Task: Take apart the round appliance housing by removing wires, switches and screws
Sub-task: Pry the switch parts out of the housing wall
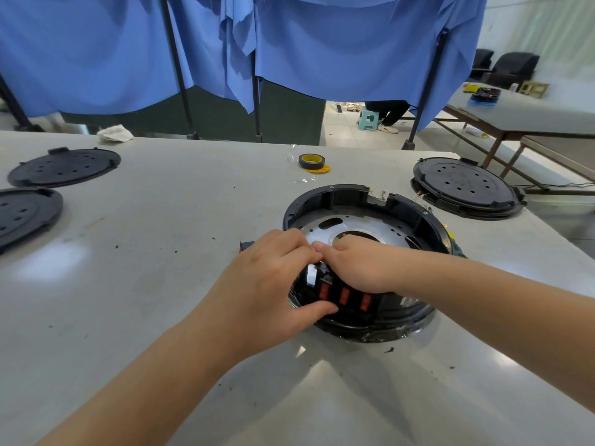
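both hands, left hand (pixel 270 284) and right hand (pixel 357 268), grip the housing (pixel 370 204) wall by the red switches (pixel 344 296), fingers pinching it, on the bench (pixel 161 252).

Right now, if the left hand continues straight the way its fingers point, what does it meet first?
Probably the right hand: the left hand points right along the round housing rim, their fingertips nearly touching above the red switches.

The left hand (pixel 270 284) and right hand (pixel 354 265) hide the housing's (pixel 363 201) near rim. A black cover (pixel 22 214) is cut off at the left edge.
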Demonstrator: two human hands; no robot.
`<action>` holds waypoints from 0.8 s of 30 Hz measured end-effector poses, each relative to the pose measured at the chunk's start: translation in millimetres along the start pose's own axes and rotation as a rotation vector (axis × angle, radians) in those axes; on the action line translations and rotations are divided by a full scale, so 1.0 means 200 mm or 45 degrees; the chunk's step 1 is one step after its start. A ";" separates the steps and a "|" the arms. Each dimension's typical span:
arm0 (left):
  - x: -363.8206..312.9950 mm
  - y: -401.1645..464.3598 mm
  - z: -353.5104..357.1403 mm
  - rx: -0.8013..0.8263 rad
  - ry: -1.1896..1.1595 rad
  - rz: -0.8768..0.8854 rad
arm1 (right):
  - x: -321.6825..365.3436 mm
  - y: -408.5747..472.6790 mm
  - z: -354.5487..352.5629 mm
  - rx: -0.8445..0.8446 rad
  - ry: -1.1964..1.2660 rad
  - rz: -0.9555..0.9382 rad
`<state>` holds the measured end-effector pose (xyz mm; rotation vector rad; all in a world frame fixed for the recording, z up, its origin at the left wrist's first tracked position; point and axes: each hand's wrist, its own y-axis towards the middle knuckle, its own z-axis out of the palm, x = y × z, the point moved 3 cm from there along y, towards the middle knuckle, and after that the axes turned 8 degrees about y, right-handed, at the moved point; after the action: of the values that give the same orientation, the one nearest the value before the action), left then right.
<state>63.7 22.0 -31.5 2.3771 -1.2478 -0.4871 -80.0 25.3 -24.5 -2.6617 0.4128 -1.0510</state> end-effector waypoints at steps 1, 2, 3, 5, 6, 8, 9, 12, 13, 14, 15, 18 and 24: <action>0.00 0.00 0.00 -0.010 -0.003 0.000 | 0.00 0.00 0.00 0.001 -0.009 -0.010; 0.00 0.00 0.00 -0.020 -0.007 -0.002 | 0.00 0.00 0.00 0.005 -0.031 -0.025; 0.00 0.00 0.00 -0.032 -0.011 -0.005 | 0.00 0.00 0.00 -0.005 -0.039 -0.036; 0.00 0.00 0.00 -0.065 -0.025 -0.021 | 0.00 0.00 0.00 -0.025 -0.043 -0.056; 0.00 0.00 0.00 -0.087 -0.035 -0.032 | -0.01 0.01 0.01 -0.031 -0.033 -0.071; -0.01 -0.01 0.01 -0.126 -0.059 -0.050 | -0.02 0.01 0.00 -0.028 0.005 -0.086; -0.01 -0.01 0.01 -0.141 -0.070 -0.060 | -0.03 0.02 0.00 -0.022 0.004 -0.093; -0.03 -0.02 0.00 -0.175 -0.065 -0.108 | -0.04 0.03 0.00 -0.025 0.016 -0.106; -0.03 -0.01 0.00 -0.183 -0.046 -0.117 | -0.04 0.03 -0.01 -0.031 0.038 -0.110; -0.04 -0.01 0.00 -0.187 -0.027 -0.117 | -0.04 0.03 -0.02 -0.039 0.058 -0.113; -0.05 -0.01 0.00 -0.185 -0.015 -0.109 | -0.05 0.04 -0.02 -0.051 0.069 -0.119; -0.07 -0.02 0.01 -0.156 -0.001 -0.100 | -0.06 0.04 -0.03 -0.077 0.075 -0.185; -0.06 -0.03 0.02 -0.100 -0.034 -0.129 | -0.05 0.02 -0.03 -0.125 0.104 -0.283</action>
<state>59.0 34.2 -36.4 2.3829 -1.1026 -0.5902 -92.3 24.2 -28.1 -2.8094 0.1907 -1.2357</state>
